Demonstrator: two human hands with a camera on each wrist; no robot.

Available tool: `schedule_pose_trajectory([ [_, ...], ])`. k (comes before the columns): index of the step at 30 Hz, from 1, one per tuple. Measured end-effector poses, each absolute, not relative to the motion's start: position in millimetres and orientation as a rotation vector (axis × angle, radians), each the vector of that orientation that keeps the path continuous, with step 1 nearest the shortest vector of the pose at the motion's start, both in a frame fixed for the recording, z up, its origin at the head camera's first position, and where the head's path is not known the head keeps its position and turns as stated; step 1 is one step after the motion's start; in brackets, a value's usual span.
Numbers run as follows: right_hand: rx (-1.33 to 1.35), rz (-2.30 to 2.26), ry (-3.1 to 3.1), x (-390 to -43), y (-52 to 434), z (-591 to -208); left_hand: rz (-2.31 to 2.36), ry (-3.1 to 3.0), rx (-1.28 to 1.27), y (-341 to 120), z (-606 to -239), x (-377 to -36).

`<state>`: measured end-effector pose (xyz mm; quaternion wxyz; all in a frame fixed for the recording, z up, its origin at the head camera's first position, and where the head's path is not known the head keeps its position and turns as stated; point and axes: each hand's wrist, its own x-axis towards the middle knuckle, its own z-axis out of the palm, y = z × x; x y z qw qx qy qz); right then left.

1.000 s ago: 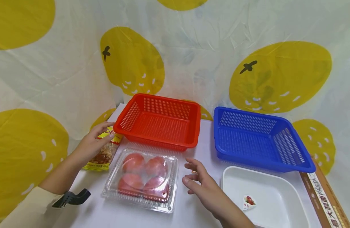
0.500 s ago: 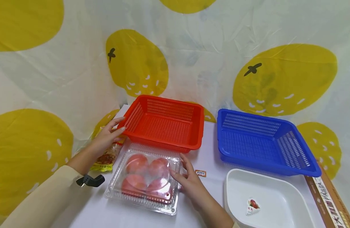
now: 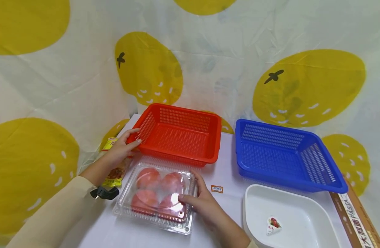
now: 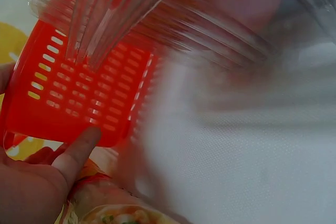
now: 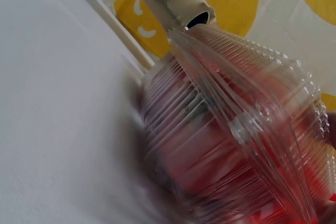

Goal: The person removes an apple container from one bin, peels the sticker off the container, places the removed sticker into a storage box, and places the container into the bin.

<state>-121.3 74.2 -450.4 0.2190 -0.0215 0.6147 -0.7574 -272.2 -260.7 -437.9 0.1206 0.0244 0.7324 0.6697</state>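
Observation:
My left hand (image 3: 120, 148) is at the left rim of the red plastic basket (image 3: 177, 137), thumb against its front corner and fingers at its side. In the left wrist view, the left thumb (image 4: 79, 153) lies on the basket's slotted wall. A clear plastic clamshell box (image 3: 159, 220) with several red tomatoes (image 3: 148, 177) inside sits in front of the basket, lid down. My right hand (image 3: 208, 206) holds this box by its right side, thumb on the lid and fingers along the edge. The right wrist view shows the ribbed box (image 5: 241, 124) close up.
A yellow food packet (image 3: 114, 177) lies under the left forearm. To the right stand a blue basket (image 3: 276, 155) and a white tub (image 3: 296, 213). A small orange-and-white wrapper (image 3: 217, 188) lies between box and tub. A long pasta box (image 3: 352, 220) lies at the far right.
My right hand has come left from beside the box and taken hold of its right side. The left hand has moved from over the packet to the red basket's rim.

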Motion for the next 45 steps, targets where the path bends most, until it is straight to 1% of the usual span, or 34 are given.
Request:
schedule_pose_trajectory([
  [7,-0.045,-2.134,1.629,-122.6,72.0,-450.4,2.001,2.074,0.071,-264.1,-436.0,-268.4],
  [19,0.018,-2.199,1.624,-119.8,77.0,-448.9,1.977,2.044,0.106,-259.2,-437.5,-273.4],
  [26,0.069,-2.208,1.647,-118.3,79.8,-450.6,1.984,2.034,0.076,-261.8,-439.1,-274.2],
  [32,0.136,-2.242,1.561,-118.0,91.4,-450.1,1.965,2.049,0.034,-263.3,-439.4,-273.0],
  [38,0.136,-2.254,1.522,-114.6,111.2,-433.0,1.944,2.066,0.000,-263.4,-437.6,-273.5],
  [45,0.084,-2.289,1.482,-112.5,134.8,-392.1,1.921,2.087,-0.009,-262.6,-436.2,-274.6],
])
